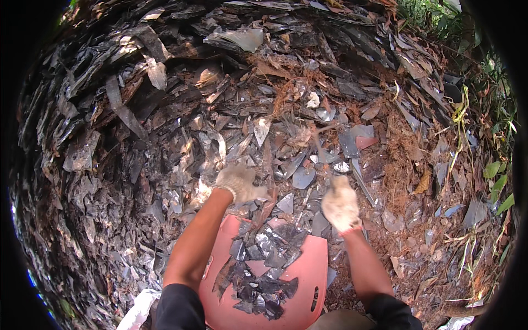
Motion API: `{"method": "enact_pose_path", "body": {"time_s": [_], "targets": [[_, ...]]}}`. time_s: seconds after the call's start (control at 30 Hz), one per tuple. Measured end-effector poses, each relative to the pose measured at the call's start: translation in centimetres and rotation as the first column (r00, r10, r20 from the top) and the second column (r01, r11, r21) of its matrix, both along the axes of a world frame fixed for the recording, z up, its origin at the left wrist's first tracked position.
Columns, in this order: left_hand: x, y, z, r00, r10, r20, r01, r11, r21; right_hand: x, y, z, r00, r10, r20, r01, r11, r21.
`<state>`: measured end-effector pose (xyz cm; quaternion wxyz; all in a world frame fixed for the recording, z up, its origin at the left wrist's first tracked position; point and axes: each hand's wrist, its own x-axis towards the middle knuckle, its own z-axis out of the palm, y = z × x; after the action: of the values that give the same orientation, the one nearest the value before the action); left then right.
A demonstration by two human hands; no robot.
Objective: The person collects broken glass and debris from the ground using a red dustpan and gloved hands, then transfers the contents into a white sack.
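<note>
Head view, looking down onto a slope of debris.

Left hand [240, 184], in a pale knitted work glove, sits at the upper left rim of a salmon-pink plastic scoop-shaped basin [308, 264]. Fingers curled down and bunched together, pointing right; they appear to be closed over a dark shard at the basin's edge, though the glove hides the contact and I cannot tell for certain.

Right hand [341, 206], same pale glove, is above the ground just beside the basin's upper right corner. Image is blurred here. Fingers look drawn together in a loose fist around the lower end of a thin brownish stick-like handle [319, 144] that runs up and left from the glove; what is at its far end is lost among the shards.

The basin lies between the two bare forearms, near the lower edge of the view. Inside it is a heap of dark grey, glossy flat shards [264, 264], overlapping, covering most of its middle; pink shows along the sides and bottom, with a slot handle at lower right.

Ground all round: a large spread of similar grey-black flat fragments [132, 137] mixed with reddish-brown fibrous soil [399, 165]. Green leafy plants [495, 176] along the right margin.
</note>
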<state>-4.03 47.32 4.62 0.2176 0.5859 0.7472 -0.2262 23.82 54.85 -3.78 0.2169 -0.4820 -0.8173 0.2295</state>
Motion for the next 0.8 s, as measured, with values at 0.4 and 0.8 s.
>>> {"method": "enact_pose_path", "body": {"time_s": [0.4,0.8], "targets": [[3.3,10.2,-6.2,0.955,0.266,-0.131,-0.144,0.801,0.581,14.1,-6.0,-5.5,0.908,-0.354,-0.223,0.359,0.933,-0.021],[3.3,12.1,-6.3,0.895,-0.202,-0.399,0.351,0.87,0.347,16.1,-5.7,-5.1,0.932,-0.297,-0.208,0.264,0.949,-0.17]]}}
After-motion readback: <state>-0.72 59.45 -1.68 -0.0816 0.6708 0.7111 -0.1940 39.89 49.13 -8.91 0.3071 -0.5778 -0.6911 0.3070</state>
